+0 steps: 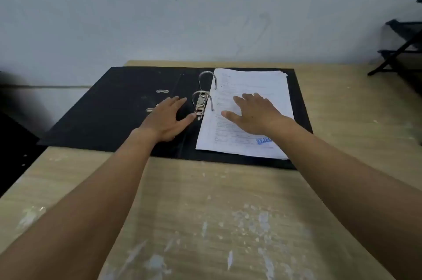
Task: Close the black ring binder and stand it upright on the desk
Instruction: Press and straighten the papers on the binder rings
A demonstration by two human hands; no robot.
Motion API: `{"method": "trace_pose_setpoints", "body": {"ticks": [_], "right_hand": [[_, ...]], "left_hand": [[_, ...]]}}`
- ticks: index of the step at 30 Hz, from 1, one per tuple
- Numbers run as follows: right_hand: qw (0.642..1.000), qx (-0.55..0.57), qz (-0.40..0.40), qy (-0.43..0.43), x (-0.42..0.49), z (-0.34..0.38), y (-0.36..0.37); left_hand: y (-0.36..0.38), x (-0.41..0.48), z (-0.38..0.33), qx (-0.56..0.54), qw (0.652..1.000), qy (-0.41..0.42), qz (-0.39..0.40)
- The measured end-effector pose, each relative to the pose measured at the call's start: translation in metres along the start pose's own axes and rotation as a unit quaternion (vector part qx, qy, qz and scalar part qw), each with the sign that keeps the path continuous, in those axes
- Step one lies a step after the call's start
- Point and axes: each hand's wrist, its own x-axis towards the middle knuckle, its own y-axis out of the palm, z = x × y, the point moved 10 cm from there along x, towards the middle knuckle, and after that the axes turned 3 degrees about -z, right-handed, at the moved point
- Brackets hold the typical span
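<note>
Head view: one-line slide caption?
Black ring binder lies open on wooden desk; left hand by metal rings, right hand on white papers.

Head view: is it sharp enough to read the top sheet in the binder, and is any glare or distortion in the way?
Head view: soft overall; print on the white paper stack in the open black ring binder is unreadable, the blue stamp blurred. No glare; light even, shadows faint. Wide-angle stretch enlarges the forearms, and the left corner darkens.

Black ring binder (114,108) flat open on desk (205,211), rings apart.
</note>
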Motion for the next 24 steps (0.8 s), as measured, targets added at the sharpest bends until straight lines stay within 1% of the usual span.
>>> {"method": "trace_pose_setpoints", "body": {"ticks": [4, 8, 12, 17, 24], "right_hand": [[1.000, -0.027, -0.001, 0.007, -0.017, 0.004, 0.018], [0.999, -0.029, -0.013, 0.019, -0.031, 0.001, 0.029], [0.999, -0.028, -0.018, 0.033, -0.041, -0.005, 0.036], [0.998, -0.031, -0.031, 0.048, -0.042, -0.014, 0.036], [0.997, -0.035, -0.052, 0.050, -0.041, -0.018, 0.037]], "left_hand": [[0.007, -0.007, 0.005, 0.061, 0.997, 0.021, -0.043], [0.014, -0.007, 0.007, 0.090, 0.995, 0.022, -0.046], [0.021, 0.001, -0.002, 0.086, 0.996, 0.023, -0.021], [0.028, 0.015, -0.018, 0.088, 0.995, 0.034, -0.028], [0.029, 0.019, -0.016, 0.093, 0.995, 0.028, -0.035]]}}
